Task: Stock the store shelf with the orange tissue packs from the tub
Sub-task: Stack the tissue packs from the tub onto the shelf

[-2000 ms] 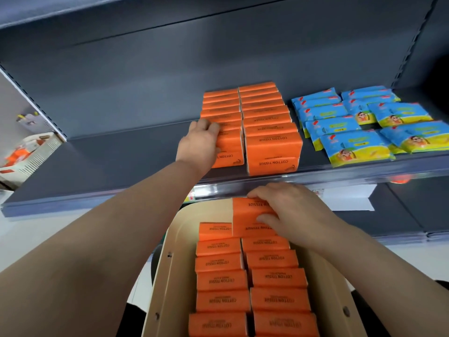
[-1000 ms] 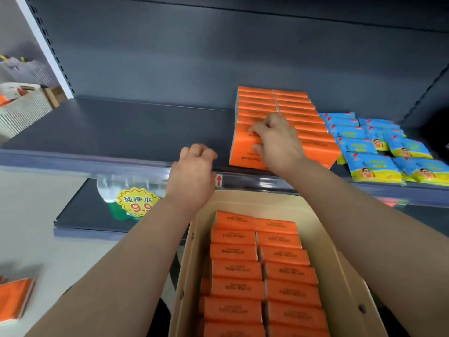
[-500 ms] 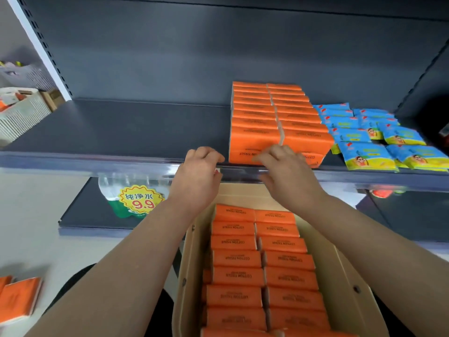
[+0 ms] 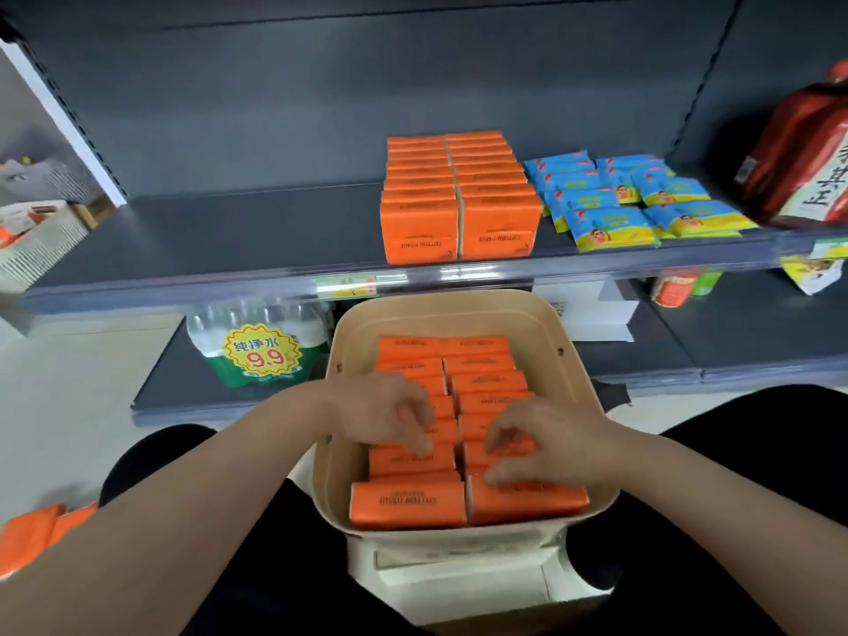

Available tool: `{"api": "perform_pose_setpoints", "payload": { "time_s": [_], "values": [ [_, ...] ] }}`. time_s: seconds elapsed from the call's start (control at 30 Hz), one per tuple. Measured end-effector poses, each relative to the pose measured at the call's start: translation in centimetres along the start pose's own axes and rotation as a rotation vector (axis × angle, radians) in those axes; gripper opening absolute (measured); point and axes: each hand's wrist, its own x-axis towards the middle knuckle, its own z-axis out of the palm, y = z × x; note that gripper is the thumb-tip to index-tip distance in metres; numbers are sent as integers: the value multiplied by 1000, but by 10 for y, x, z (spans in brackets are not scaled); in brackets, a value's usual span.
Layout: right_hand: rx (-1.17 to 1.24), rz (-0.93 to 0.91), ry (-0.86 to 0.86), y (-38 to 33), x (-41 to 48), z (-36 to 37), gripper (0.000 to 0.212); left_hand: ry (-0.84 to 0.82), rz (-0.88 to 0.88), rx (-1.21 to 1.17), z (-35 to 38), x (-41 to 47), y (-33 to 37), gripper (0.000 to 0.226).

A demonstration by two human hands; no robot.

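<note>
A dark grey store shelf (image 4: pixel 220 236) runs across the upper half of the head camera view, with a matching grey back panel above it and a pale floor below. On the shelf, right of centre, stand two rows of orange tissue packs (image 4: pixel 459 208), side by side and touching, reaching from the front lip back to the panel. Just to their right lie blue and yellow packets (image 4: pixel 615 208), loosely overlapped. Farther right, at the frame edge, is a large red package (image 4: pixel 798 162).

Under the shelf, on a lower shelf at left, a shrink-wrapped pack of water bottles (image 4: pixel 257 346) carries a yellow price sticker reading 9.9. A white basket (image 4: pixel 36 241) sits at the far left edge.

In the lower centre a beige tub (image 4: pixel 348 342) rests between the person's dark-clothed knees. It holds two columns of orange tissue packs in the tub (image 4: pixel 408 502), standing on edge and close together.

Both bare hands are down inside the tub. The left hand (image 4: pixel 385 410) lies over the left column, fingers curled and fingertips touching the packs. The right hand (image 4: pixel 546 442) lies over the right column, fingers bent and spread on the packs. Neither grip is closed around a pack; nothing is lifted.

At the bottom left edge, more orange packaging (image 4: pixel 27 534) lies on the floor.
</note>
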Motion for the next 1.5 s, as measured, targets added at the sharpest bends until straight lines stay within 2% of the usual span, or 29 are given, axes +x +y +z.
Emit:
{"api": "perform_pose_setpoints", "payload": {
  "time_s": [0.13,0.3,0.37,0.47,0.57,0.7,0.83,0.97,1.13,1.33,1.5],
  "values": [
    [-7,7,-85,2,-9,1,51,0,-37,41,2,-6,8,36],
    [-17,42,-14,7,-5,9,29,0,-72,23,6,-9,8,31],
    [-12,60,-23,9,-3,12,33,-47,-94,18,9,-9,6,36],
    [-70,69,-47,14,-1,13,48,-165,-127,23,18,-10,6,54],
    [-46,77,53,18,2,3,45,-195,-117,128,28,-7,5,65],
    [-30,105,224,19,3,-15,39,-189,-100,187,30,-2,4,48],
    [-95,136,271,16,5,-19,41,-101,-109,152,24,4,0,44],
    [-116,165,282,12,10,-20,40,-68,-40,346,30,9,-4,47],
    [-104,185,373,10,16,-37,44,101,13,361,3,8,0,38],
    [-158,191,575,0,39,-85,43,509,-98,321,-72,-7,9,45],
    [-233,163,803,-3,78,-148,44,836,-184,228,-142,-16,7,38]
  ]
}}
